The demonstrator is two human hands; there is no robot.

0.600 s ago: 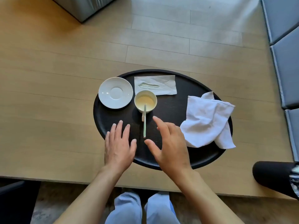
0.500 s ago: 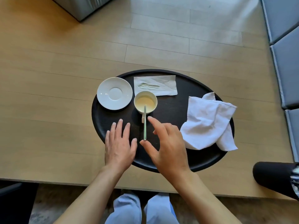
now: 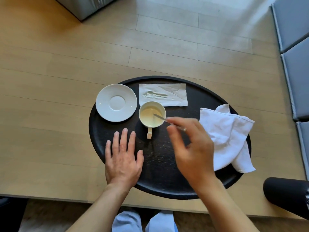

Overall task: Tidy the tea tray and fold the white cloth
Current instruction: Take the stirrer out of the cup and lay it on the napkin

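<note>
The wooden table (image 3: 50, 91) carries the black oval tea tray (image 3: 209, 94), and all the task's things lie on it; the white cloth (image 3: 225, 134) sits crumpled on the right part of the tray, not yet folded, with one corner hanging past the near right rim. At the far side lies a flat paper napkin (image 3: 175, 94) with a wet stain; left of it stands the empty saucer (image 3: 116, 102), partly over the left rim of the tray. Between them, a little nearer, is the cup (image 3: 152, 114), with pale tea in it and its handle pointing to the near side.

The left hand (image 3: 122, 158) lies flat on the near left part of the tray, fingers spread and holding nothing; it seems to steady the tray. The right hand (image 3: 189, 141) is blurred by motion; its thumb and fingertips are pinched on the handle of the spoon (image 3: 159, 117), whose tip is inside the cup.

The step in hand seems to be the tidying of the tray, beginning with the spoon; I judge that the next move needs a slow lift, so that the spoon does not drip or tip the cup; the folding comes later.
</note>
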